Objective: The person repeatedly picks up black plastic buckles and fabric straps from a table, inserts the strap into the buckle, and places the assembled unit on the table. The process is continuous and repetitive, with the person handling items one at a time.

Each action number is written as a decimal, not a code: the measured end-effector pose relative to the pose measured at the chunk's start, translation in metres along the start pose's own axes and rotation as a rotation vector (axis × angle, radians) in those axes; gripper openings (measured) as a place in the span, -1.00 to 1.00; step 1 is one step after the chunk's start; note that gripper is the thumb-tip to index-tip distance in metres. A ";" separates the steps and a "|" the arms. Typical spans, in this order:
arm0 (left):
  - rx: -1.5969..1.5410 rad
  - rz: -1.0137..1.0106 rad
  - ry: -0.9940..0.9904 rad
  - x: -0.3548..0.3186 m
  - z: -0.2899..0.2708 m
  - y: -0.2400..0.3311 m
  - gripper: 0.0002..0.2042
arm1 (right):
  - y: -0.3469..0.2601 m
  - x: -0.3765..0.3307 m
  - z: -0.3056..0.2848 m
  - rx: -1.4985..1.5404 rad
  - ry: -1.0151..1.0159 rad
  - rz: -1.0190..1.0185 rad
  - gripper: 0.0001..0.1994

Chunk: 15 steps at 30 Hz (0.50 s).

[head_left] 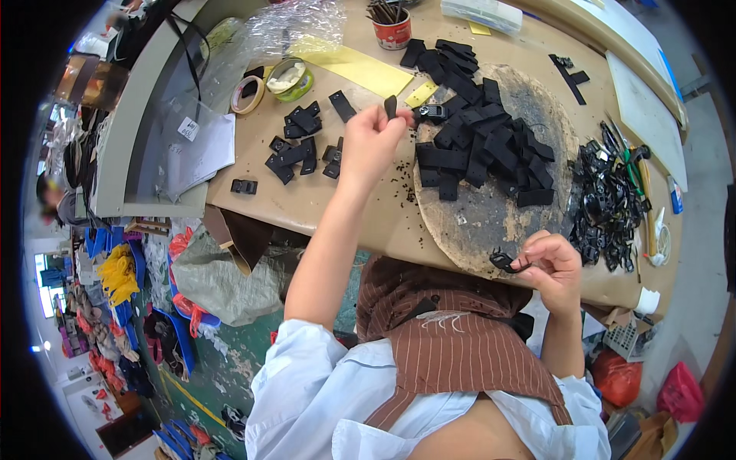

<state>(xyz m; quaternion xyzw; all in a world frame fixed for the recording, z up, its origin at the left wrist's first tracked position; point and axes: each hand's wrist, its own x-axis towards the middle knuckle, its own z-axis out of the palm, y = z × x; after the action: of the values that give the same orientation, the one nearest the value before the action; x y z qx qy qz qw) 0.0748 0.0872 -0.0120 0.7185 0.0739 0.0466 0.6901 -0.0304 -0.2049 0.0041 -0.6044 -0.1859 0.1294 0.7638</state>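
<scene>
My left hand is raised over the middle of the table, pinching a short black strap piece between thumb and fingers. Close to the table's front edge, my right hand holds a small black plastic buckle by its edge in the fingertips. A heap of black strap pieces lies on a worn round wooden board between the hands. Another black buckle rests at the heap's left side. Several smaller groups of black strap pieces lie left of my left hand.
Many loose black buckles are piled right of the board, beside green-handled pliers. Farther back stand a red can of sticks and a green tin, with a tape roll nearby. Dark crumbs are scattered left of the board.
</scene>
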 end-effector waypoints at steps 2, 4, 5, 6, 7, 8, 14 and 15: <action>-0.286 -0.025 -0.111 -0.042 0.013 0.014 -0.91 | -0.010 0.000 0.003 0.108 -0.028 -0.044 -0.73; -0.391 -0.095 -0.280 -0.079 0.032 0.016 -0.91 | -0.021 0.003 0.013 0.160 -0.077 -0.116 -0.71; -0.406 -0.138 -0.292 -0.093 0.043 0.021 -0.89 | -0.026 0.007 0.018 0.157 -0.106 -0.158 -0.72; -0.421 -0.181 -0.304 -0.104 0.051 0.028 -0.85 | -0.028 0.011 0.023 0.154 -0.135 -0.200 -0.72; -0.455 -0.169 -0.285 -0.112 0.056 0.033 -0.84 | -0.030 0.014 0.027 0.067 -0.091 -0.212 -0.72; -0.490 -0.157 -0.265 -0.119 0.059 0.037 -0.82 | -0.028 0.016 0.025 -0.001 -0.069 -0.222 -0.72; -0.397 -0.151 -0.324 -0.128 0.060 0.024 -0.83 | -0.017 0.015 0.020 -0.143 -0.024 -0.324 -0.73; -0.362 -0.145 -0.322 -0.129 0.060 0.023 -0.84 | -0.020 0.016 0.021 -0.134 -0.039 -0.330 -0.73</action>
<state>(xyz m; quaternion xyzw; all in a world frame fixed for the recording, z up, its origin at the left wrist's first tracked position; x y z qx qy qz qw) -0.0408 0.0057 0.0133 0.5742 0.0047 -0.1055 0.8119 -0.0261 -0.1849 0.0294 -0.6126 -0.3058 0.0012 0.7288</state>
